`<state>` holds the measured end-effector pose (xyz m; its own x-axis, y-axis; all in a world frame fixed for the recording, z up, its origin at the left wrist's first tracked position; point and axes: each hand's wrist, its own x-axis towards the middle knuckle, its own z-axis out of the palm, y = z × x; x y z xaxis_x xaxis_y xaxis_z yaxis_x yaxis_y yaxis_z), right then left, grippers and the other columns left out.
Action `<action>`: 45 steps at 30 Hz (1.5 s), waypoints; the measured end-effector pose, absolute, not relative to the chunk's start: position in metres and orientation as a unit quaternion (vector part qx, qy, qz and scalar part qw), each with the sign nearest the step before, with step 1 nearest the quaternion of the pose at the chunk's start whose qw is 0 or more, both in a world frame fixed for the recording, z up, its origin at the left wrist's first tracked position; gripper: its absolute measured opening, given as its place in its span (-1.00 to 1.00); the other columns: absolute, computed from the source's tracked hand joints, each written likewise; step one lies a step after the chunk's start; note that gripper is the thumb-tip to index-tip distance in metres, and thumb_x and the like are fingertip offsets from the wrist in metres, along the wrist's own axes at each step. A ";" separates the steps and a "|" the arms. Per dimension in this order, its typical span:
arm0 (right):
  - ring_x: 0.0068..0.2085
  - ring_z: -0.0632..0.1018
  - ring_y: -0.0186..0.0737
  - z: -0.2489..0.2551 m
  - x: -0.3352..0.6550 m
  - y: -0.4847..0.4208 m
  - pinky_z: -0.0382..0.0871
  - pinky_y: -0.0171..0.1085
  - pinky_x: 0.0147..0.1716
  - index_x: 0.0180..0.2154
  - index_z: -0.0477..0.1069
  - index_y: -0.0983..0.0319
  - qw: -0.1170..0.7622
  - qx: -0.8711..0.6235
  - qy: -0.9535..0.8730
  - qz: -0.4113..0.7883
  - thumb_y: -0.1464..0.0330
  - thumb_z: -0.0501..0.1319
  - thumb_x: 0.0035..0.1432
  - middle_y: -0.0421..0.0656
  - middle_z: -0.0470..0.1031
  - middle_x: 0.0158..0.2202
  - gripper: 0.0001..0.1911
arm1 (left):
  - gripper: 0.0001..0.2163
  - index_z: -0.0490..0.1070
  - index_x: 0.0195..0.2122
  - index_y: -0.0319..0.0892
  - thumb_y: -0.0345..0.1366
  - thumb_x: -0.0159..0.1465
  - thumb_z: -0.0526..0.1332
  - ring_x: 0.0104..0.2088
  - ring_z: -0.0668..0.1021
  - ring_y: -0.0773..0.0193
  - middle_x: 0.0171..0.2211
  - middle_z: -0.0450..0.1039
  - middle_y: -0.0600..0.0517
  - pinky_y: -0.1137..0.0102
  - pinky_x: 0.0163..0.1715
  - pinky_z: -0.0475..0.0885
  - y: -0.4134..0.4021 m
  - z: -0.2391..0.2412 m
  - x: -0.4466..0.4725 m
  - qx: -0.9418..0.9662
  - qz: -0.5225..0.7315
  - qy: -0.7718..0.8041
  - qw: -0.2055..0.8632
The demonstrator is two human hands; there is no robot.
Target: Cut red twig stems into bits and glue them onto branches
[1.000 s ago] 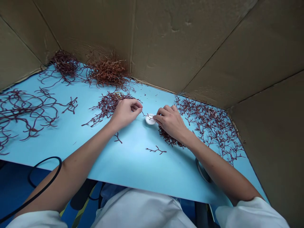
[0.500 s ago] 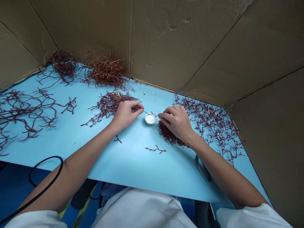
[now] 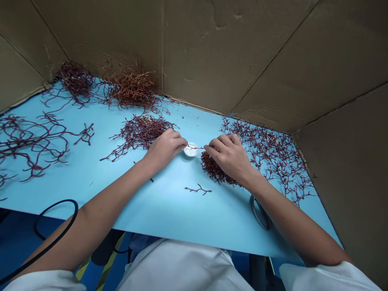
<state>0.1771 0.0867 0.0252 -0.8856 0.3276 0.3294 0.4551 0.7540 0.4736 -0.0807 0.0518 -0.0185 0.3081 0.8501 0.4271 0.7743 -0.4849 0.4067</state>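
Note:
Between my two hands stretches a thin reddish-brown twig (image 3: 197, 148), passing above a small round white dish (image 3: 190, 152). My left hand (image 3: 167, 146) pinches its left end. The fingertips of my right hand (image 3: 226, 155) are closed on its right end. Under and beside my right hand lies a dense pile of short twig pieces (image 3: 214, 169), partly covered by the hand. A heap of branching twigs (image 3: 142, 130) sits just behind my left hand. Nearer to me, one loose forked twig (image 3: 199, 189) lies on the blue table (image 3: 169, 214).
Many small forked pieces (image 3: 273, 157) spread over the right side. Tangled bundles stand at the back, one dark (image 3: 75, 79) and one orange-brown (image 3: 133, 87). Long curly stems (image 3: 30, 141) lie at left. A dark ring (image 3: 260, 213) is near my right forearm. Cardboard walls (image 3: 194, 56) enclose the table.
My left hand has turned palm-down and shifted slightly right, closer to my right hand. Less of the twig shows between the hands. The view has shifted a little.

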 end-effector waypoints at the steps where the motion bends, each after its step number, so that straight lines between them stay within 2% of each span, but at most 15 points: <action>1: -0.21 0.33 -0.08 0.026 0.177 0.086 0.04 -0.10 -0.17 -0.25 0.55 0.16 0.108 -0.206 -0.930 -0.286 0.52 0.15 0.45 -0.11 0.56 -0.29 -0.73 | -0.86 0.67 -0.14 -0.20 -0.37 0.44 0.27 -0.13 0.54 0.06 -0.21 0.65 -0.11 0.24 -0.15 0.46 0.051 -0.019 -0.081 0.819 0.285 0.496 0.044; 8: -0.20 0.33 -0.07 0.029 0.173 0.086 0.03 -0.09 -0.16 -0.26 0.52 0.15 0.089 -0.195 -0.930 -0.298 0.52 0.15 0.45 -0.11 0.55 -0.29 -0.74 | -0.78 0.66 -0.12 -0.16 -0.41 0.48 0.18 -0.10 0.46 0.06 -0.21 0.55 -0.12 0.29 -0.25 0.42 0.046 -0.018 -0.081 0.841 0.223 0.493 -0.005; 16: -0.20 0.32 -0.10 0.027 0.169 0.088 0.03 -0.10 -0.17 -0.25 0.54 0.16 0.107 -0.190 -0.926 -0.307 0.52 0.15 0.46 -0.14 0.57 -0.29 -0.74 | -0.79 0.63 -0.10 -0.18 -0.38 0.49 0.16 -0.09 0.46 0.04 -0.21 0.57 -0.13 0.24 -0.19 0.43 0.049 -0.010 -0.088 0.838 0.235 0.491 -0.019; 20: -0.20 0.35 -0.10 0.026 0.175 0.089 0.03 -0.10 -0.18 -0.20 0.57 0.14 0.127 -0.225 -0.927 -0.273 0.44 0.16 0.48 -0.14 0.60 -0.27 -0.78 | -0.80 0.60 -0.04 -0.22 -0.37 0.50 0.16 -0.11 0.49 0.05 -0.17 0.62 -0.14 0.22 -0.13 0.46 0.051 -0.009 -0.090 0.834 0.259 0.487 -0.017; 27: -0.21 0.39 -0.09 0.027 0.183 0.088 0.03 -0.10 -0.21 -0.12 0.58 0.16 0.146 -0.269 -0.937 -0.169 0.32 0.14 0.51 -0.09 0.63 -0.25 -0.77 | -0.82 0.61 -0.13 -0.18 -0.39 0.49 0.17 -0.16 0.52 0.10 -0.23 0.63 -0.10 0.25 -0.14 0.46 0.052 -0.015 -0.087 0.837 0.281 0.469 -0.014; 32: -0.22 0.39 -0.10 0.026 0.183 0.088 0.04 -0.10 -0.19 -0.14 0.58 0.17 0.145 -0.269 -0.936 -0.172 0.32 0.13 0.53 -0.11 0.63 -0.26 -0.75 | -0.87 0.61 -0.13 -0.21 -0.45 0.45 0.24 -0.10 0.50 0.05 -0.22 0.59 -0.14 0.29 -0.28 0.41 0.050 -0.016 -0.082 0.859 0.201 0.466 -0.060; 37: -0.20 0.38 -0.10 0.024 0.180 0.090 0.04 -0.11 -0.20 -0.16 0.57 0.18 0.157 -0.248 -0.933 -0.207 0.33 0.14 0.52 -0.12 0.62 -0.27 -0.76 | -0.88 0.60 -0.17 -0.25 -0.49 0.43 0.25 -0.11 0.49 0.05 -0.22 0.57 -0.15 0.28 -0.25 0.44 0.051 -0.009 -0.079 0.872 0.163 0.451 -0.100; 41: -0.18 0.38 -0.08 0.023 0.178 0.092 0.04 -0.10 -0.19 -0.16 0.58 0.15 0.152 -0.254 -0.936 -0.191 0.34 0.16 0.50 -0.11 0.62 -0.26 -0.79 | -0.88 0.59 -0.24 -0.27 -0.50 0.42 0.26 -0.15 0.47 0.03 -0.26 0.54 -0.15 0.26 -0.27 0.42 0.051 -0.008 -0.076 0.880 0.149 0.430 -0.140; 45: -0.19 0.38 -0.07 0.023 0.179 0.093 0.05 -0.08 -0.18 -0.16 0.58 0.15 0.151 -0.257 -0.936 -0.185 0.34 0.15 0.51 -0.10 0.62 -0.26 -0.77 | -0.89 0.59 -0.21 -0.26 -0.50 0.42 0.27 -0.15 0.46 0.04 -0.25 0.54 -0.15 0.26 -0.28 0.41 0.050 -0.008 -0.075 0.887 0.148 0.412 -0.148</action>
